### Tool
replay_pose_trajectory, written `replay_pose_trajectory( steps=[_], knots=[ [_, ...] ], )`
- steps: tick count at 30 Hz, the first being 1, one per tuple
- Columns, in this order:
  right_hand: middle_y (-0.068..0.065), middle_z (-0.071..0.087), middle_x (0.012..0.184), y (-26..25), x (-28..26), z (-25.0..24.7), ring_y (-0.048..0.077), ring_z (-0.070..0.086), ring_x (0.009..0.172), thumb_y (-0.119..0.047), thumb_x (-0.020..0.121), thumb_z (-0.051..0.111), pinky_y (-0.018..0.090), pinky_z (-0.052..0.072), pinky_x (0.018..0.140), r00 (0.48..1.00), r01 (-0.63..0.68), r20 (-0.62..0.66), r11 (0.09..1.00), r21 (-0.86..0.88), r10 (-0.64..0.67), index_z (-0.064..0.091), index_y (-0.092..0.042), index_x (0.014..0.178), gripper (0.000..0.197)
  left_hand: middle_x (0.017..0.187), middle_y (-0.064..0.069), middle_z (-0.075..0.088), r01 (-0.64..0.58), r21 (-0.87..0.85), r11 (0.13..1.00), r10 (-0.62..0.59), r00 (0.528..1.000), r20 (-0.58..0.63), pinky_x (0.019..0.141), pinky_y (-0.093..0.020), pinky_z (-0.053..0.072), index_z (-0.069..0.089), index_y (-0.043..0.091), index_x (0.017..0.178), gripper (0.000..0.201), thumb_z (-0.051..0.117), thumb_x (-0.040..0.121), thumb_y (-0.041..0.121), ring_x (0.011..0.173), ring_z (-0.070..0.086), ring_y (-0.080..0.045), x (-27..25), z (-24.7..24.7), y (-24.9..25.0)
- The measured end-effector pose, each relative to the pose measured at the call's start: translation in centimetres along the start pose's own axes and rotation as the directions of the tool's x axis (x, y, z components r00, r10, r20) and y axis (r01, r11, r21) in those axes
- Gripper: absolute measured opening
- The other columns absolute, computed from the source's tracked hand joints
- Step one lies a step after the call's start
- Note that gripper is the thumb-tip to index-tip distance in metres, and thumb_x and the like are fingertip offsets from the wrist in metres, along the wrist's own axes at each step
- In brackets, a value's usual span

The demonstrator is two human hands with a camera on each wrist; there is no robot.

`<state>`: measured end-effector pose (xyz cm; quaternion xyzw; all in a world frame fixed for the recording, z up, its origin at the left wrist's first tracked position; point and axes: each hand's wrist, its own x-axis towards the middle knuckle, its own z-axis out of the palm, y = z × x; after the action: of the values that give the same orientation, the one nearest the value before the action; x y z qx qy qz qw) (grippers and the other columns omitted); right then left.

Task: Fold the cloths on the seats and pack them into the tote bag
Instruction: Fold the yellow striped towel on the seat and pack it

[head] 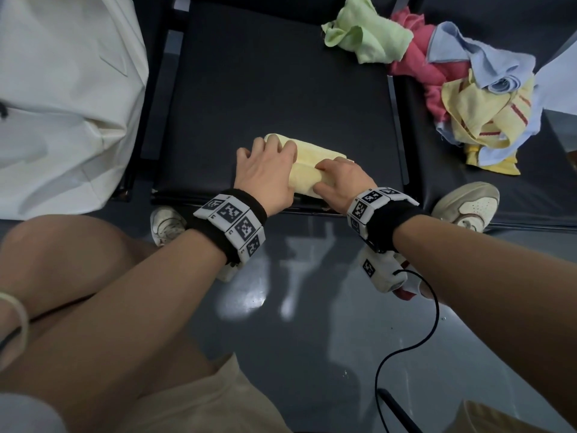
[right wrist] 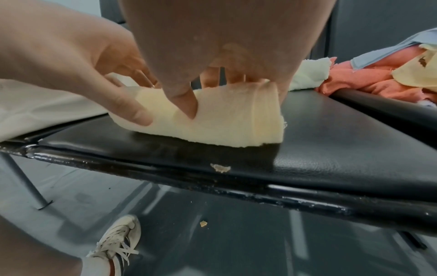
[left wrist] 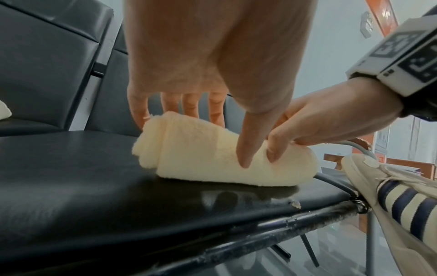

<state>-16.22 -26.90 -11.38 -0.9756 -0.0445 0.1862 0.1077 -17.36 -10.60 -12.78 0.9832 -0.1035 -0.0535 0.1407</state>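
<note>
A pale yellow cloth point(head: 315, 151), folded into a thick roll, lies near the front edge of the middle black seat point(head: 281, 89). My left hand point(head: 268, 170) grips its left end, fingers behind it and thumb point(left wrist: 246, 158) on the near side. My right hand point(head: 338, 179) grips the right end, with the thumb point(right wrist: 187, 106) pressed into the front face and the fingers over the top. The white tote bag point(head: 62, 104) stands on the seat to the left. A pile of loose cloths covers the right seat: green point(head: 365, 35), red point(head: 418, 64), blue point(head: 487, 60) and yellow striped point(head: 487, 117).
The seat's front has a worn metal rail point(right wrist: 283, 196), with a glossy grey floor point(head: 296, 323) below. My shoes point(head: 468, 204) stand under the seats and my knee point(head: 62, 260) is at lower left. A black cable point(head: 406, 354) hangs from my right wrist.
</note>
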Motion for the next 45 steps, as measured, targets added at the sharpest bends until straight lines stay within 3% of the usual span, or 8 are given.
replay_pose_trajectory(
  steps=[4, 8, 14, 22, 27, 33, 40, 45],
  knots=[
    [0.009, 0.055, 0.127, -0.2, 0.5, -0.3, 0.029, 0.051, 0.119, -0.032, 0.090, 0.055, 0.037, 0.045, 0.094, 0.999, -0.031, 0.038, 0.999, 0.014, 0.030, 0.056, -0.019, 0.134, 0.046, 0.122, -0.001, 0.051, -0.015, 0.042, 0.999, 0.015, 1.000, -0.004, 0.090, -0.042, 0.034, 0.050, 0.022, 0.119, 0.045, 0.071, 0.079, 0.023, 0.115, 0.044, -0.026, 0.1, 0.3, 0.1],
    [0.005, 0.046, 0.124, 0.0, 0.2, 0.1, 0.025, 0.039, 0.119, -0.035, 0.087, 0.056, 0.041, 0.040, 0.101, 0.999, -0.003, -0.047, 0.999, -0.043, 0.001, 0.064, -0.019, 0.123, 0.040, 0.121, 0.003, 0.058, -0.017, 0.022, 1.000, 0.018, 1.000, -0.005, 0.094, -0.043, 0.032, 0.055, 0.023, 0.123, 0.036, 0.063, 0.088, 0.032, 0.118, 0.046, -0.023, 0.3, 0.4, 0.0],
    [0.006, 0.053, 0.120, 0.0, -0.6, 0.7, 0.026, 0.047, 0.110, -0.029, 0.082, 0.059, 0.040, 0.041, 0.091, 0.989, 0.035, -0.146, 0.999, -0.001, -0.035, 0.045, -0.015, 0.122, 0.045, 0.118, 0.001, 0.061, 0.006, 0.029, 1.000, -0.006, 1.000, 0.016, 0.094, -0.046, 0.032, 0.060, 0.022, 0.122, 0.033, 0.053, 0.093, 0.035, 0.116, 0.049, -0.024, 0.4, 0.5, -0.2],
    [0.005, 0.049, 0.126, 0.5, -0.5, 1.2, 0.026, 0.045, 0.115, -0.035, 0.082, 0.062, 0.040, 0.040, 0.095, 0.992, 0.067, -0.099, 0.993, -0.093, -0.076, 0.051, -0.015, 0.129, 0.052, 0.117, -0.001, 0.065, 0.032, 0.021, 0.999, -0.034, 0.997, 0.072, 0.094, -0.046, 0.032, 0.059, 0.020, 0.124, 0.040, 0.042, 0.098, 0.045, 0.110, 0.056, -0.026, 0.6, 0.5, -0.3],
    [0.004, 0.049, 0.127, 0.3, 0.0, 0.8, 0.025, 0.042, 0.119, -0.036, 0.085, 0.057, 0.041, 0.037, 0.098, 0.994, 0.043, -0.097, 0.993, -0.111, -0.054, 0.055, -0.017, 0.131, 0.049, 0.120, -0.001, 0.057, 0.027, -0.071, 0.997, -0.028, 1.000, -0.004, 0.095, -0.047, 0.036, 0.051, 0.022, 0.122, 0.038, 0.055, 0.091, 0.043, 0.114, 0.051, -0.027, 0.4, 0.5, -0.2],
    [0.005, 0.051, 0.126, 0.3, 0.3, 0.4, 0.025, 0.042, 0.121, -0.036, 0.087, 0.055, 0.041, 0.037, 0.099, 0.999, 0.020, -0.042, 0.997, -0.078, -0.023, 0.057, -0.018, 0.130, 0.046, 0.124, -0.001, 0.050, -0.029, 0.034, 0.999, 0.028, 0.999, 0.015, 0.092, -0.042, 0.037, 0.050, 0.020, 0.125, 0.053, 0.073, 0.079, 0.031, 0.115, 0.047, -0.026, 0.2, 0.9, -0.1],
    [0.007, 0.053, 0.124, 0.1, 0.5, -0.1, 0.026, 0.044, 0.119, -0.036, 0.088, 0.053, 0.042, 0.041, 0.098, 1.000, 0.009, 0.000, 0.998, -0.066, -0.009, 0.056, -0.018, 0.128, 0.044, 0.117, 0.004, 0.060, -0.019, 0.006, 1.000, 0.019, 0.999, 0.035, 0.092, -0.042, 0.033, 0.056, 0.022, 0.123, 0.041, 0.065, 0.086, 0.037, 0.113, 0.050, -0.023, 0.4, 0.6, -0.4],
    [0.000, 0.053, 0.103, 0.2, -0.4, 0.1, 0.024, 0.048, 0.099, -0.034, 0.080, 0.061, 0.039, 0.042, 0.086, 0.995, 0.039, -0.087, 0.999, -0.009, -0.040, 0.042, -0.017, 0.118, 0.046, 0.114, 0.004, 0.063, 0.000, -0.007, 1.000, 0.001, 0.998, 0.056, 0.094, -0.044, 0.032, 0.059, 0.023, 0.121, 0.035, 0.059, 0.089, 0.039, 0.111, 0.052, -0.022, 0.5, 0.5, -0.5]
  ],
)
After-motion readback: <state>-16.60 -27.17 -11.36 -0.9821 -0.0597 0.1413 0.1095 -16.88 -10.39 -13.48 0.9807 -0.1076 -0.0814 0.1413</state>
